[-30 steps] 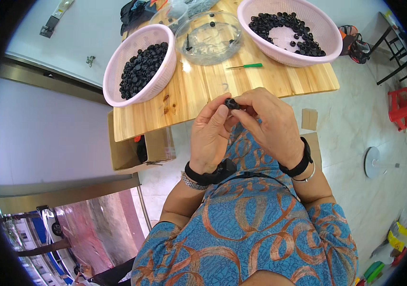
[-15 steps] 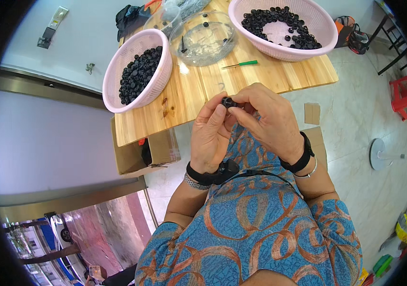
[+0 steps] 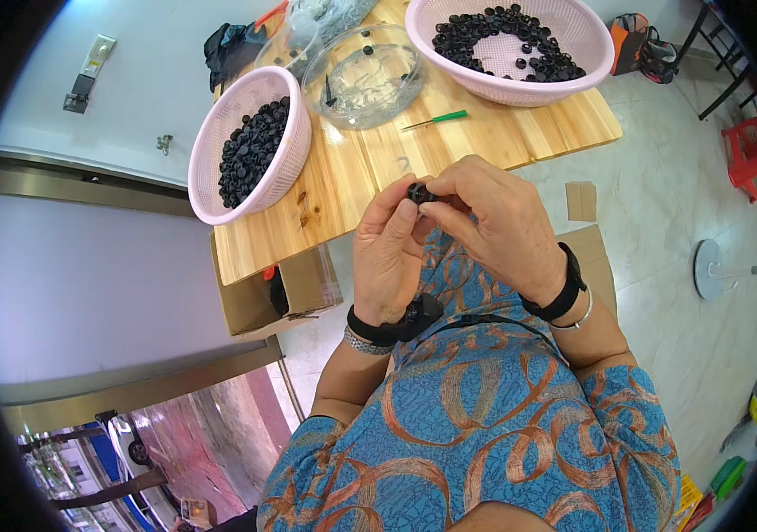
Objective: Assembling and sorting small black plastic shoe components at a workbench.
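Assembly step in hand: left hand (image 3: 389, 257) and right hand (image 3: 498, 226) pinch one small black cap (image 3: 418, 191) (just off the worktop's (image 3: 502, 137) near edge); next needs firm pressing.

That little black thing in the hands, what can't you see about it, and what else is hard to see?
- Small black part, head view: fingers of the left hand and right hand cover most of it, so its shape stays unclear.
- Clear bowl, head view: its contents are too small and glary to tell.
- Cardboard box, head view: the wooden table hides its top.
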`<state>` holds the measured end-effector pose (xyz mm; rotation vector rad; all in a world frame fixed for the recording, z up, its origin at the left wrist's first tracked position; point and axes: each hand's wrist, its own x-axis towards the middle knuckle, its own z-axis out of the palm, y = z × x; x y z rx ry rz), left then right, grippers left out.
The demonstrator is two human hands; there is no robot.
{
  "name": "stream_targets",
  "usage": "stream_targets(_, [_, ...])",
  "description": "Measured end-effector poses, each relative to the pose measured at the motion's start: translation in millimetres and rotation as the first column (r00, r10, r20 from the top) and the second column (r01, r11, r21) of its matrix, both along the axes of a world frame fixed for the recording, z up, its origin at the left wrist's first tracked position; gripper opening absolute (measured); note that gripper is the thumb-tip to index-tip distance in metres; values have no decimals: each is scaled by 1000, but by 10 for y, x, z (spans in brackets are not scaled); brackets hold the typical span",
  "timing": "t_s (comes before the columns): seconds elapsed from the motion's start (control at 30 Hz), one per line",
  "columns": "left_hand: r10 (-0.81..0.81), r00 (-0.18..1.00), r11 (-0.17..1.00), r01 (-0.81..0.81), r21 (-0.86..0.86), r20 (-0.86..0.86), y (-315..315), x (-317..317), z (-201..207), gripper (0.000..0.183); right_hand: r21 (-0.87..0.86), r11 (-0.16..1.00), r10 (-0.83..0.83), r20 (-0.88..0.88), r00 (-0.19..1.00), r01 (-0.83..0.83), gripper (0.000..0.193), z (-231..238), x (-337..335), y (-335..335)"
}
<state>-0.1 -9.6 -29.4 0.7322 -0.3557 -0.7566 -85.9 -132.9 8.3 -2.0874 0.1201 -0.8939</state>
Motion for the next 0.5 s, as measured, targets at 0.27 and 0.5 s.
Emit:
stream_targets(0.27, [42,980,997,-53,48,197,-19,-20,24,26,-64,998,-26,22,999,27,15,16,-51,-31])
stream_targets(0.5, [6,969,996,-29,86,246,10,-11,27,26,305,952,54,-80,995,-27,15,-1,-90,-32])
